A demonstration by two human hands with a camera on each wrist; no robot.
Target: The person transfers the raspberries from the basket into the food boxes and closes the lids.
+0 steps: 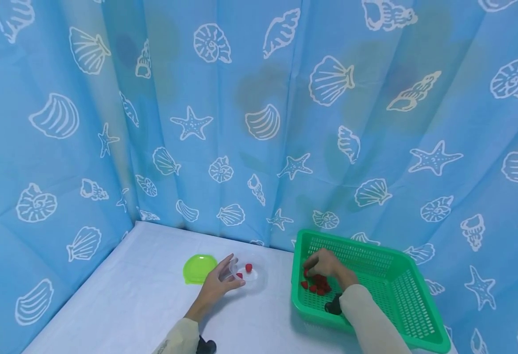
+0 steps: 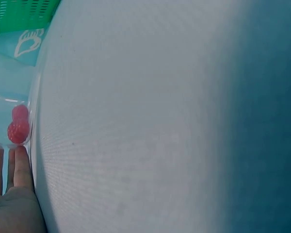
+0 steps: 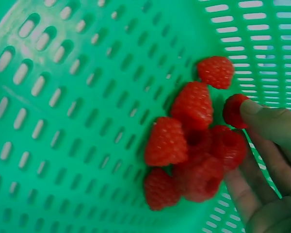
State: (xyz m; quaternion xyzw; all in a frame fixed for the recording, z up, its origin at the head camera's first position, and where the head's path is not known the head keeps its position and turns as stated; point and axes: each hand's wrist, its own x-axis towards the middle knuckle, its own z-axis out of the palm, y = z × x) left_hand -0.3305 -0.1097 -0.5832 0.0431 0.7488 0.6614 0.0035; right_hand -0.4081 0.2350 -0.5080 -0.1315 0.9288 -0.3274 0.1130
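Note:
On the white table my left hand [image 1: 214, 287] holds the near-left side of a clear plastic container [image 1: 259, 282], thumb and fingers spread about it. Two raspberries [image 1: 248, 268] lie inside the container; the left wrist view shows them close to the wall by my fingertips [image 2: 20, 158]. My right hand [image 1: 327, 265] reaches down into a green plastic basket [image 1: 400, 290]. Between thumb and fingers it pinches one raspberry [image 3: 236, 110], at the edge of a small heap of raspberries [image 3: 199, 174] on the basket's slotted floor.
A lime-green lid-like piece [image 1: 199, 269] lies on the table left of the container. The basket's raised rim [image 1: 300, 275] stands between my two hands. A blue curtain [image 1: 241, 187] with white shells hangs right behind the table.

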